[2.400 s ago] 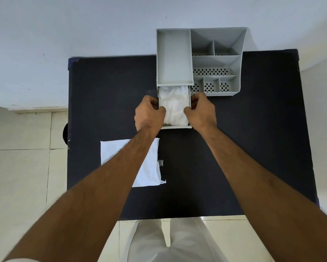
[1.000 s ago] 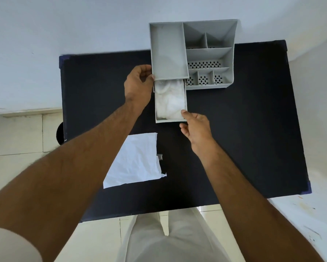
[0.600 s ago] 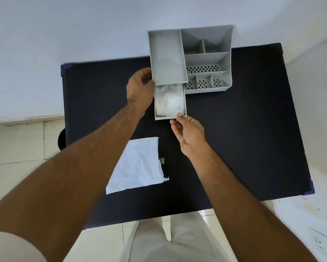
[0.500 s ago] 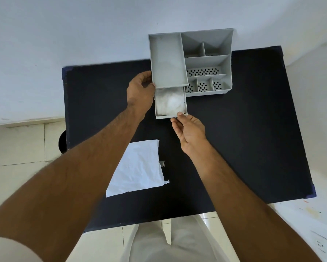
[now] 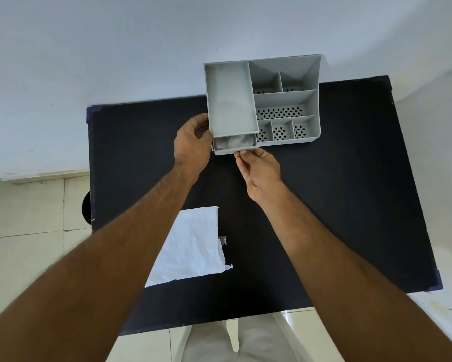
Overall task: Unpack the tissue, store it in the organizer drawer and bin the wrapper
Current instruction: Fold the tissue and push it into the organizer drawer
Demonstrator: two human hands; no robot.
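A grey plastic organizer stands at the far edge of the black table. Its drawer at the lower left sticks out only a little, and a strip of white tissue shows inside it. My left hand grips the organizer's left wall beside the drawer. My right hand has its fingertips against the drawer's front edge. The empty white wrapper lies flat on the table near me, partly under my left forearm.
A small torn scrap lies beside the wrapper's right edge. A dark round object shows on the floor past the table's left edge. A white wall runs behind the organizer; tiled floor lies left of the table.
The drawer has slid most of the way into the organizer, pushed by my right hand. My left hand moved from the drawer to the organizer's left side and stays there.
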